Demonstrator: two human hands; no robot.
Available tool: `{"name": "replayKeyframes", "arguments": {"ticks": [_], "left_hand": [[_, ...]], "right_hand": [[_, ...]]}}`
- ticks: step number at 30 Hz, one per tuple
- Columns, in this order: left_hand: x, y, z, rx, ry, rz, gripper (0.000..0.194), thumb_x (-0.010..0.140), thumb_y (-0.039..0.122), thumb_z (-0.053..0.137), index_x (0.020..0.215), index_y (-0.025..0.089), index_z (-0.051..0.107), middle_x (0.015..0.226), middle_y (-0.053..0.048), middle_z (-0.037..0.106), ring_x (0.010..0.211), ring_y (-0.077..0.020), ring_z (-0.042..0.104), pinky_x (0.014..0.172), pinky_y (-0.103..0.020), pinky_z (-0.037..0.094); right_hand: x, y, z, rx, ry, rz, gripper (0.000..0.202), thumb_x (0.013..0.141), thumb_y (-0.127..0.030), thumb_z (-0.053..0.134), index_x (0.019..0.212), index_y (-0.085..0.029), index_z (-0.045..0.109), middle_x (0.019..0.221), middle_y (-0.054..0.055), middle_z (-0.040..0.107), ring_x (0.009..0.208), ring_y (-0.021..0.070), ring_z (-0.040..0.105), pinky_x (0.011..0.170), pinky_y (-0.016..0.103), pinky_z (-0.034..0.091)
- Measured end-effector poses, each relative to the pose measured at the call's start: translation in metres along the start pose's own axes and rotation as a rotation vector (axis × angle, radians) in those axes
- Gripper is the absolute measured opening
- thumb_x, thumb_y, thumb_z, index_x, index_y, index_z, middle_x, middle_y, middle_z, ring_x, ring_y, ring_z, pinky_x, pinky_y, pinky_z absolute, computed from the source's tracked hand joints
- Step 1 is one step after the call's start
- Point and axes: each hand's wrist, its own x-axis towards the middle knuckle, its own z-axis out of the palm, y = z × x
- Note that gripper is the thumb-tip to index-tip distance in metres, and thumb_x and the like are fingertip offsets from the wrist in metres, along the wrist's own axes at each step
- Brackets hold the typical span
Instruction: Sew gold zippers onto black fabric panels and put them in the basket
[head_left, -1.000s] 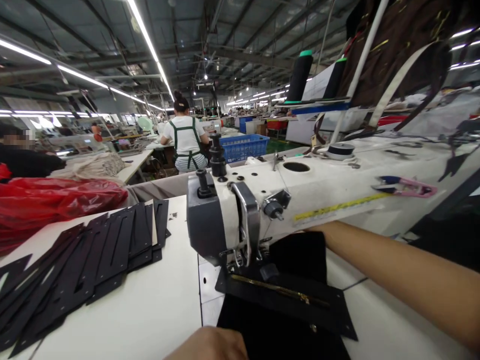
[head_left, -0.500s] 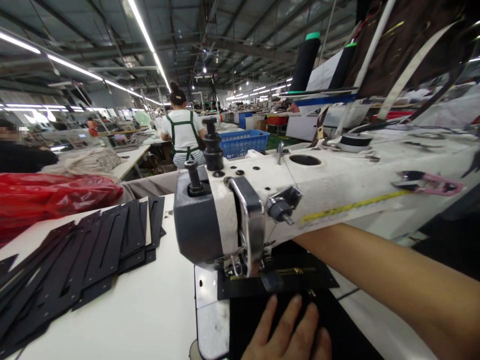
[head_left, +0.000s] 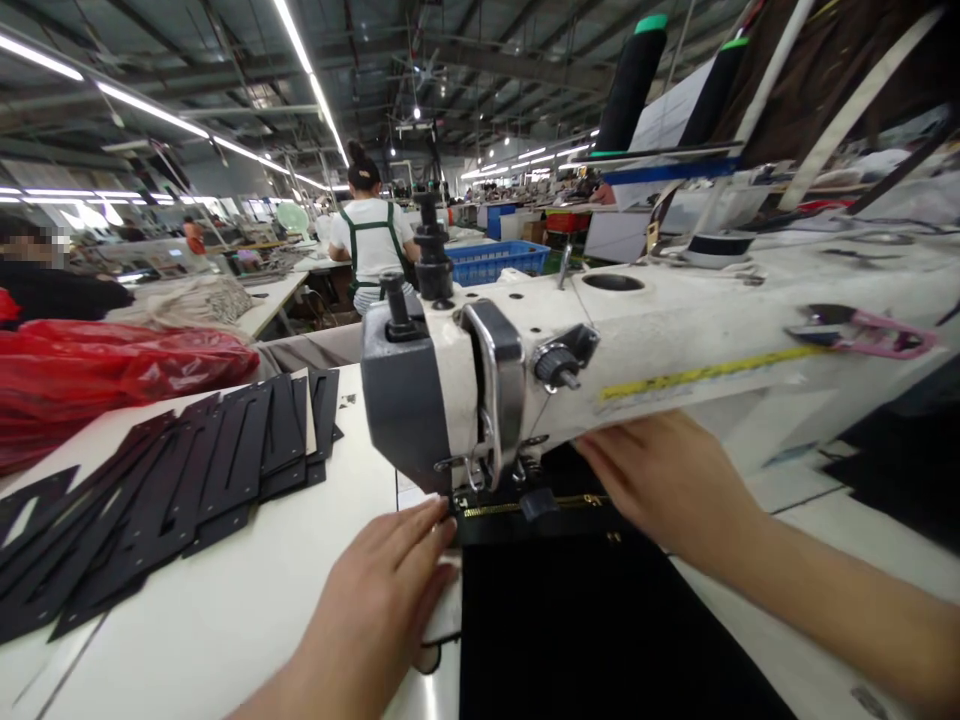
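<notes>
**A:** Because the black panel (head_left: 600,620) has to stay flat under the needle, your left hand (head_left: 382,590) lies spread on the tabletop (head_left: 247,600), fingers together and pointing toward one o'clock, their tips touching the panel's left corner just beside the presser foot (head_left: 536,503). It pins the edge down rather than gripping it.

**B:** And my right hand?

**A:** Your right hand (head_left: 667,480) comes in from four o'clock and rests open, palm down, on the far right of the panel, under the arm of the sewing machine (head_left: 675,340). I cannot tell whether its fingertips curl onto anything; the machine head hides them. With one hand on each side, the piece is held stretched between them.

**B:** Where is the zipper?

**A:** The gold zipper (head_left: 517,507) runs left to right across the panel's top edge, between your two hands, right at the foot. The rest of the panel trails toward you at six o'clock.

**B:** What lies further out?

**A:** At nine o'clock a fanned row of black cut pieces (head_left: 172,490) sits on the tabletop, well apart from your left hand yet within the same surface. Beyond it, at ten o'clock, is a red plastic bag (head_left: 105,370). At twelve o'clock, far off, a person in a green apron (head_left: 373,245) sits facing away.
</notes>
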Motion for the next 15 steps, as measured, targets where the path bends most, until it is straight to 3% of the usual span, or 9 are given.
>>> {"name": "replayKeyframes", "arguments": {"ticks": [3,7,9,12,15], "left_hand": [[0.007,-0.009,0.002,-0.012,-0.063,0.072,0.022,0.088,0.013,0.042,0.102,0.013,0.059,0.102,-0.011,0.066,0.094,-0.0221,0.062,0.081,-0.038,0.051],[0.019,-0.005,0.0,-0.072,-0.123,-0.273,0.018,0.086,0.015,0.045,0.087,0.017,0.062,0.079,-0.004,0.069,0.071,-0.0186,0.065,0.064,-0.029,0.051],[0.022,-0.002,-0.002,-0.073,-0.136,-0.36,0.016,0.085,0.016,0.047,0.083,0.018,0.063,0.074,-0.002,0.068,0.066,-0.0178,0.065,0.059,-0.026,0.049],[0.021,0.001,-0.002,-0.076,-0.107,-0.342,0.015,0.084,0.014,0.049,0.082,0.018,0.063,0.075,-0.003,0.068,0.068,-0.0179,0.064,0.06,-0.026,0.049],[0.015,0.0,0.002,-0.083,-0.065,-0.301,0.014,0.083,0.015,0.05,0.085,0.017,0.064,0.079,-0.004,0.069,0.073,-0.0189,0.064,0.065,-0.029,0.05]], "right_hand": [[-0.022,-0.037,0.007,0.084,-0.153,-0.139,0.022,0.087,-0.013,0.043,0.078,-0.016,0.063,0.076,0.007,0.061,0.079,0.0204,0.056,0.071,0.035,0.046],[-0.033,-0.072,0.018,0.127,-0.274,-0.076,0.014,0.082,-0.012,0.048,0.082,-0.014,0.062,0.077,0.007,0.061,0.074,0.0208,0.056,0.068,0.035,0.047],[-0.021,-0.074,0.027,0.095,-0.357,0.008,0.015,0.081,-0.014,0.052,0.093,-0.011,0.061,0.082,0.009,0.062,0.075,0.0222,0.057,0.068,0.037,0.047],[-0.001,-0.068,0.037,0.085,-0.501,0.128,0.023,0.082,-0.019,0.054,0.102,-0.01,0.058,0.09,0.011,0.064,0.082,0.0239,0.06,0.073,0.037,0.046],[0.004,-0.066,0.041,0.131,-0.552,0.133,0.021,0.084,-0.018,0.051,0.103,-0.012,0.058,0.091,0.009,0.065,0.083,0.0237,0.06,0.076,0.037,0.045]]}}
